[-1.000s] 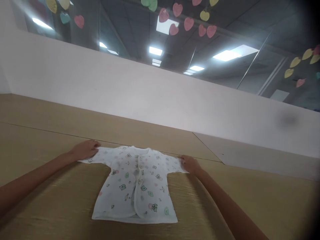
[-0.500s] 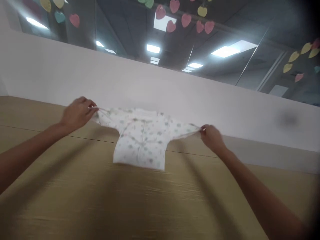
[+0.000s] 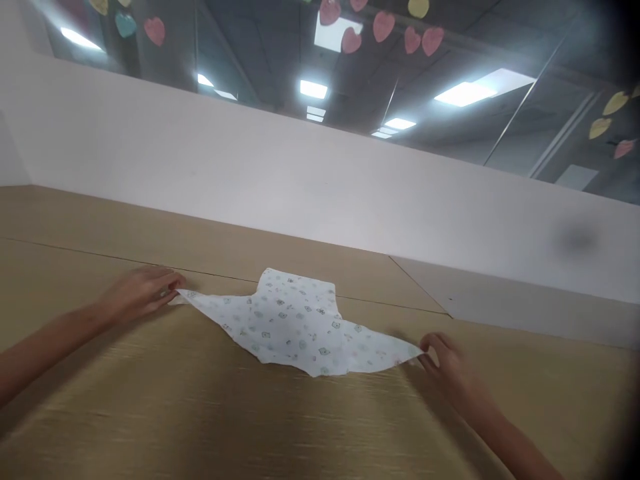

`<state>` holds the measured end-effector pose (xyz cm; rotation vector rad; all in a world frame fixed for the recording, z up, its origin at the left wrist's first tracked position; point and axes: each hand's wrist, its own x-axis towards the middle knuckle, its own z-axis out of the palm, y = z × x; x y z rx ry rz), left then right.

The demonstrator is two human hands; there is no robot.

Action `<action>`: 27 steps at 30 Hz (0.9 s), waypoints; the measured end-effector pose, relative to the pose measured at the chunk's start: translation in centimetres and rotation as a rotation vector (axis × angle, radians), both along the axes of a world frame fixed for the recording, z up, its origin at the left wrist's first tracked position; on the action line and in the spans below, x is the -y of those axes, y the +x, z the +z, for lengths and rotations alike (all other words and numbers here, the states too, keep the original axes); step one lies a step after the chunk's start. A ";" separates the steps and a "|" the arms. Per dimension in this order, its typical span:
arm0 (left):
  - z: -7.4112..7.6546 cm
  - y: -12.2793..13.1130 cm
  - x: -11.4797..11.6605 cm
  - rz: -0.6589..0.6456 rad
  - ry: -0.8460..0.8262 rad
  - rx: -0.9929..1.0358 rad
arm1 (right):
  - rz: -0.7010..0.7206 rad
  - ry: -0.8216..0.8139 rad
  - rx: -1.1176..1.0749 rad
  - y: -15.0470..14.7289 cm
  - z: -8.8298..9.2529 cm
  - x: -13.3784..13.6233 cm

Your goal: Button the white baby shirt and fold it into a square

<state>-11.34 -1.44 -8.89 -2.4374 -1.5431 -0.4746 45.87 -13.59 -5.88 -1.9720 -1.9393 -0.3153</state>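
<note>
A small white baby shirt [image 3: 297, 323] with a coloured print lies flat on the light wooden table [image 3: 200, 420], its back side up and its hem pointing away from me. My left hand [image 3: 143, 292] pinches the end of the left sleeve at the table's left. My right hand [image 3: 447, 363] pinches the end of the right sleeve, closer to me. Both sleeves are stretched out sideways between the hands.
A white wall [image 3: 320, 180] runs behind the table, with glass above it carrying paper heart stickers [image 3: 383, 30]. A grey panel [image 3: 500, 303] adjoins the table at the back right. Seams cross the tabletop behind the shirt.
The shirt was lifted off the table by its sleeves, swung over, and now lies flipped with its hem away from me. Both hands came back down to the table.
</note>
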 end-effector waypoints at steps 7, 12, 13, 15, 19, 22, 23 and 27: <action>-2.2 -0.7 -0.7 0.233 -0.287 0.306 | -0.265 -0.268 -0.446 0.7 -0.6 0.8; -3.0 0.9 -1.7 0.335 -0.385 0.490 | -0.386 -0.348 -0.761 -0.5 -0.7 -1.6; -3.3 1.3 -1.8 0.350 -0.376 0.466 | -0.384 -0.326 -0.760 -0.8 -0.7 -2.1; -3.9 2.0 -1.9 0.348 -0.325 0.404 | -0.367 -0.249 -0.693 -1.6 -0.5 -3.0; -5.3 2.5 -2.1 0.298 -0.222 0.309 | -0.278 -0.054 -0.511 -4.6 1.3 -5.2; -5.8 2.4 -2.2 0.320 -0.166 0.284 | -0.087 0.038 -0.493 -8.9 3.3 -6.9; -5.8 2.4 -2.2 0.321 -0.144 0.278 | -0.024 0.060 -0.481 -10.7 3.9 -7.5; -5.8 2.4 -2.1 0.270 -0.113 0.260 | 0.225 0.040 -0.387 -18.0 4.7 -8.8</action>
